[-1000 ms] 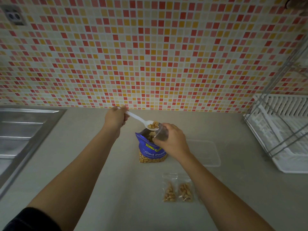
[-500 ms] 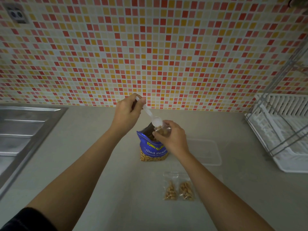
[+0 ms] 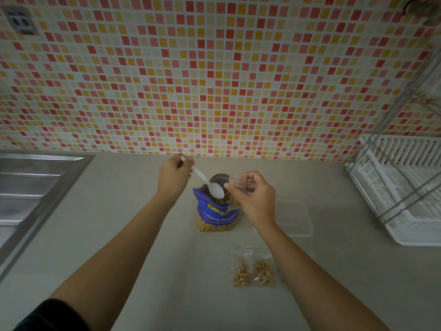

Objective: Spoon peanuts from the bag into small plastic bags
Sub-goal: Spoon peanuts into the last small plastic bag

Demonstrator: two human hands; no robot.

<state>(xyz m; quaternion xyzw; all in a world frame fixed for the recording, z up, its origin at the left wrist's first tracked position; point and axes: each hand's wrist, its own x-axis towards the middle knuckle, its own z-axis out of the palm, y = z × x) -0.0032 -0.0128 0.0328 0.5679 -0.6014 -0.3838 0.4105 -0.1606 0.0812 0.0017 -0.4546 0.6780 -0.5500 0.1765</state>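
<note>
Centre frame: my left hand [image 3: 175, 174] grips the spoon [image 3: 207, 180] over the bag [image 3: 217, 215]; my right hand [image 3: 254, 198] pinches a pouch [image 3: 236, 180] beside it, probably to shorten transfers.

Peanut bag [image 3: 216, 216] stands on the counter [image 3: 114, 211]; two filled small bags [image 3: 241, 274] lie side by side nearer, slightly right. Tray [image 3: 296, 218] just right of the peanut bag. Sink [image 3: 35, 187] left, dish rack [image 3: 403, 187] right.

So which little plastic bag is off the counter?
The small bag pinched in the right hand by the blue peanut bag; the other two lie flat on the counter.
</note>
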